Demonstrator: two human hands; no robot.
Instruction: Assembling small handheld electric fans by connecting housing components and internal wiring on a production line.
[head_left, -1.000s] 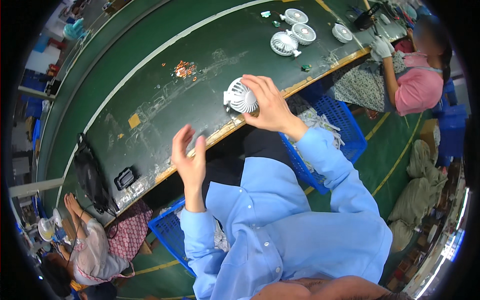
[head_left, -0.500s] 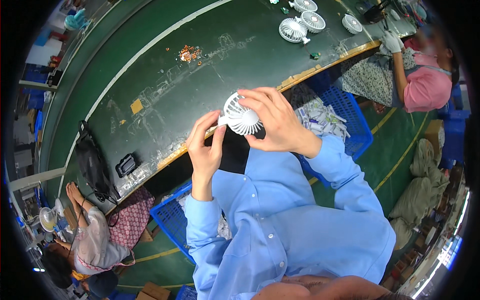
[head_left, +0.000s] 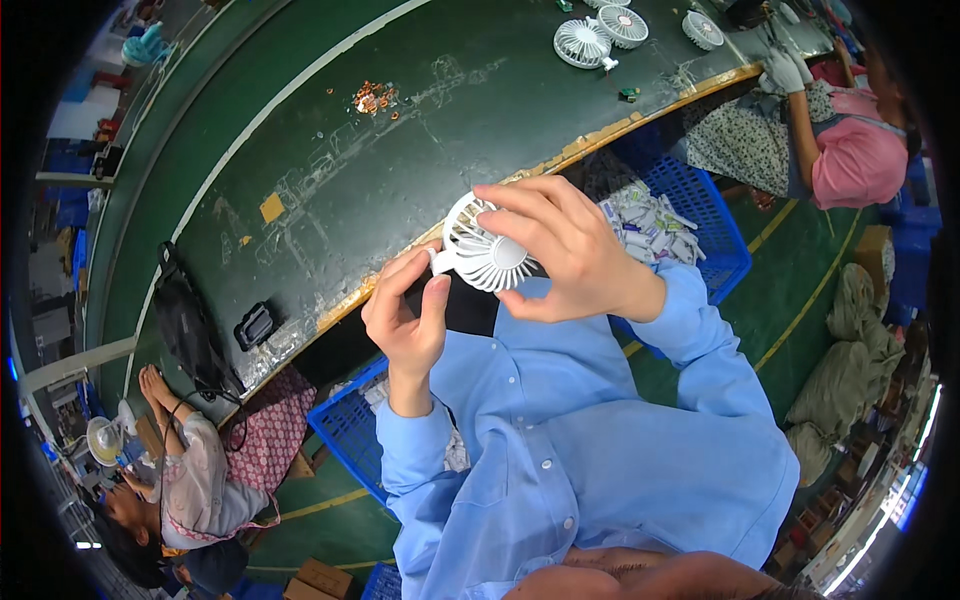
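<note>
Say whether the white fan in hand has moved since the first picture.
Yes: the white fan moved toward the person, mostly past the bench's front edge.

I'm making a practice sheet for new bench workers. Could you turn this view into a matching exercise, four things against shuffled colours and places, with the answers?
Things
1. nearest fan
2. small scattered bits
3. long bag
4. basket on the right

Colours and places
A. black, lying toward the left end of the table
B. blue, lower than the tabletop, with many small pale pieces inside
C. white, held by the right hand
D. copper-orange, in a loose patch on the tabletop

Pairs: 1-C, 2-D, 3-A, 4-B
</note>
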